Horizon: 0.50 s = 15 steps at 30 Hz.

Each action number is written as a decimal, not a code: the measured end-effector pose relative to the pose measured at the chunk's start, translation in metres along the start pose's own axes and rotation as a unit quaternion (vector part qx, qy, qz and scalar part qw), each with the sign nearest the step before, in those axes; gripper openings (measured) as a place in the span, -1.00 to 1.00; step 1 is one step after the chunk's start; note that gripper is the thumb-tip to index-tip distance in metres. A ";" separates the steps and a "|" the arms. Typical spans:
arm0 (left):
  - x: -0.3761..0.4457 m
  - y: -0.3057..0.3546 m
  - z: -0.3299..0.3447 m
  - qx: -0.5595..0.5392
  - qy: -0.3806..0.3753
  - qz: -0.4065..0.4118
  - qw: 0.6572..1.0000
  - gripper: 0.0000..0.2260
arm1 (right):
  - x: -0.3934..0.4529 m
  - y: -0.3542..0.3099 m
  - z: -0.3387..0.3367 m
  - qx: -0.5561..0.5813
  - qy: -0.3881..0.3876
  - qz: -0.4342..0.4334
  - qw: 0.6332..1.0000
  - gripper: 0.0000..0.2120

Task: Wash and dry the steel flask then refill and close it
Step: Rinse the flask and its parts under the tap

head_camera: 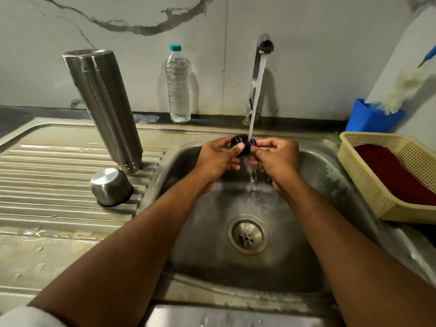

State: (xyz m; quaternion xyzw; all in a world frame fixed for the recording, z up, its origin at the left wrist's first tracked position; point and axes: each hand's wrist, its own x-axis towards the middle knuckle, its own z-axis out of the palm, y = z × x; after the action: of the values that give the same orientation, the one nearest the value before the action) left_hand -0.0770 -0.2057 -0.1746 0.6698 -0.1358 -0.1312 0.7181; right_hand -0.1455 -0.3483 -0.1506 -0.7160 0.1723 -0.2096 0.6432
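The steel flask [103, 107] stands upside down on the ribbed drainboard [47, 166], left of the sink. Its steel cup lid [111, 186] lies mouth down just in front of it. Over the sink basin [318, 175], my left hand [217, 159] and my right hand [276, 159] both hold a small black stopper [243, 143] under the running stream from the tap [264, 47]. Fingers of each hand pinch its sides. Water splashes off it down toward the drain [247, 236].
A clear plastic water bottle [178, 84] with a teal cap stands against the wall behind the sink. At the right, a cream plastic basket [368, 180] holds a dark red cloth. Behind it is a blue holder [370, 119] with a brush.
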 end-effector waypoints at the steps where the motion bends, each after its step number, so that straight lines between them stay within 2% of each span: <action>1: -0.001 0.000 0.000 0.016 0.005 0.017 1.000 -0.65 | 0.000 -0.001 0.000 0.018 0.001 0.016 1.000 -0.84; 4: -0.003 0.003 -0.002 0.056 0.010 0.052 0.997 -0.59 | -0.002 -0.006 -0.002 0.060 -0.001 0.049 0.997 -0.80; 8: -0.011 0.010 -0.011 0.142 0.027 0.105 0.984 -0.53 | -0.011 -0.014 -0.003 0.063 -0.043 0.057 0.996 -0.77; 11: -0.017 0.019 -0.014 0.163 0.056 0.101 0.980 -0.56 | -0.017 -0.020 -0.008 0.049 -0.062 0.072 0.994 -0.77; 15: -0.029 0.037 -0.017 0.165 0.052 0.090 0.981 -0.54 | -0.029 -0.033 -0.012 -0.005 -0.085 0.088 0.993 -0.85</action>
State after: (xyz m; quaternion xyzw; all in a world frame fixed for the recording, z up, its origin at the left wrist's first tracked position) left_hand -0.0972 -0.1762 -0.1395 0.7702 -0.1781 -0.0066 0.6124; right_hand -0.1776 -0.3399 -0.1190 -0.7165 0.1807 -0.0900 0.6678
